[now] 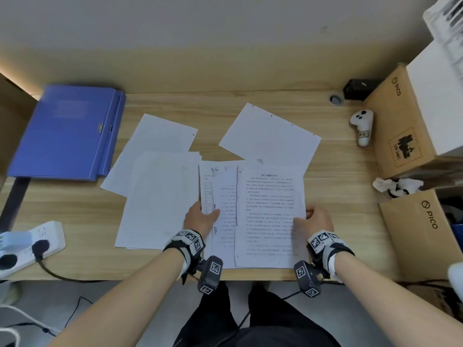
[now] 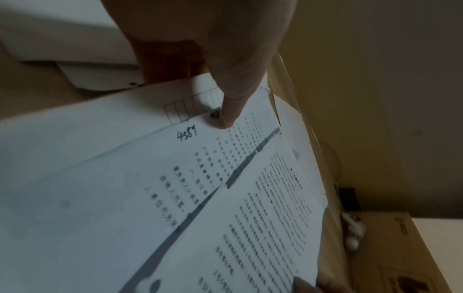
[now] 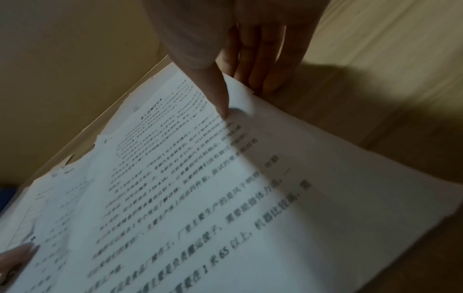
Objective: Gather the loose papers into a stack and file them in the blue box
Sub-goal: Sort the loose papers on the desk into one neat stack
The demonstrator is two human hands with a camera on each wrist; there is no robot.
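A few printed sheets (image 1: 265, 216) lie overlapped at the desk's front centre. My left hand (image 1: 200, 217) pinches their left edge, thumb (image 2: 225, 111) on top and fingers underneath. My right hand (image 1: 317, 220) pinches the right edge, thumb (image 3: 220, 99) on the top printed page (image 3: 200, 188), fingers below. Left of them lie blank sheets (image 1: 157, 196) in a loose pile. One more blank sheet (image 1: 270, 134) rests behind. The blue box (image 1: 67, 131) lies shut and flat at the far left.
Cardboard boxes (image 1: 400, 121) stand along the right edge, with a white controller (image 1: 362, 126) and a crumpled cloth (image 1: 395, 186) beside them. A white power strip (image 1: 27, 244) sits at the front left. A small black device (image 1: 358, 88) is at the back right.
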